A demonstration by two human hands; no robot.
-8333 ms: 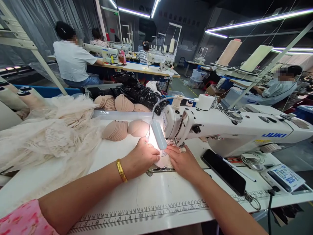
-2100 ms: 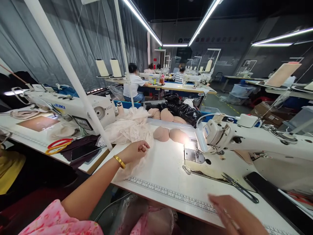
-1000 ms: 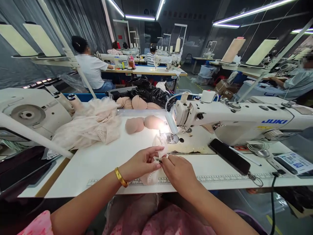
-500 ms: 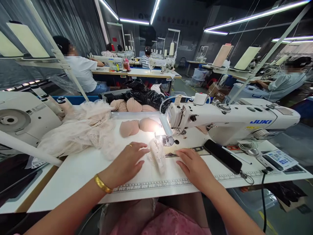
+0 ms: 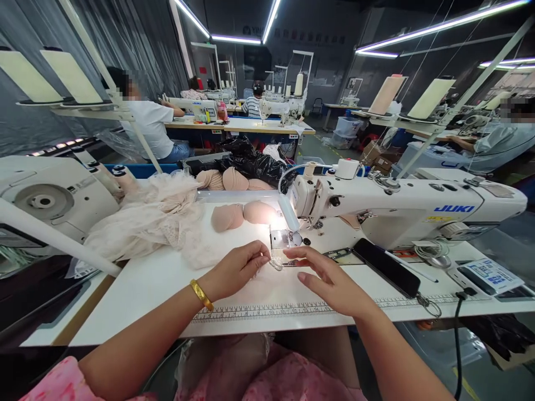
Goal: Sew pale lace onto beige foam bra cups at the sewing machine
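Note:
My left hand (image 5: 241, 268), with a gold bangle (image 5: 202, 295) at the wrist, pinches the edge of a pale lace piece (image 5: 276, 264) in front of the needle plate. The lace's sheer part spreads faintly over the white table towards me. Just right of the lace hovers my right hand (image 5: 328, 278), its thumb and fingers apart and nothing in them. Beyond both hands is the sewing machine (image 5: 393, 203), its lamp shining on the needle plate (image 5: 280, 238). Skin-coloured moulded cups (image 5: 228, 217) lie stacked to the left of the needle area.
A heap of cream lace fabric (image 5: 154, 223) covers the table's left side. More cups (image 5: 234, 178) sit behind in a tray. To the right lie a black phone (image 5: 387, 267) and a white pen (image 5: 412, 265). A printed ruler (image 5: 267, 311) runs along the front edge. Other people sit at machines further back.
My left hand has closed its fingers on the lace, whose upper edge is now bunched at the fingertips. My right hand stays open beside it. The view has shifted slightly.

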